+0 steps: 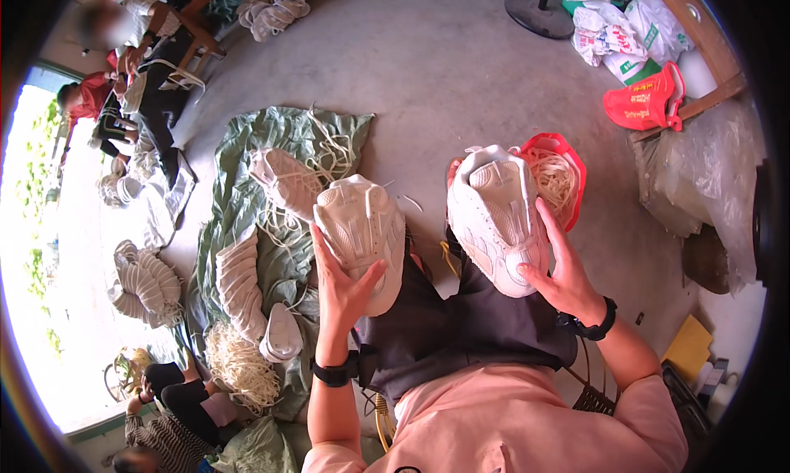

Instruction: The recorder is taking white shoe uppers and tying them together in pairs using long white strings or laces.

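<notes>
My left hand point(343, 285) grips a white sneaker point(360, 226) by its lower end, thumb across the upper and fingers along the side. In my right hand point(568, 271) is a second white sneaker point(490, 206), the thumb pressed on its lower end. Both shoes are raised above my lap, side by side and apart, their uppers facing me. No laces show across either tongue. Just behind the right-hand shoe stands a red container point(573, 156) full of pale laces point(553, 181).
On a green sheet point(239, 156) to my left lie a white shoe point(284, 173), a row of stacked shoe parts point(239, 280) and a heap of laces point(239, 362). Other people point(152, 70) sit at far left and lower left point(177, 411). White bags point(617, 33) and a red bag point(646, 100) are far right.
</notes>
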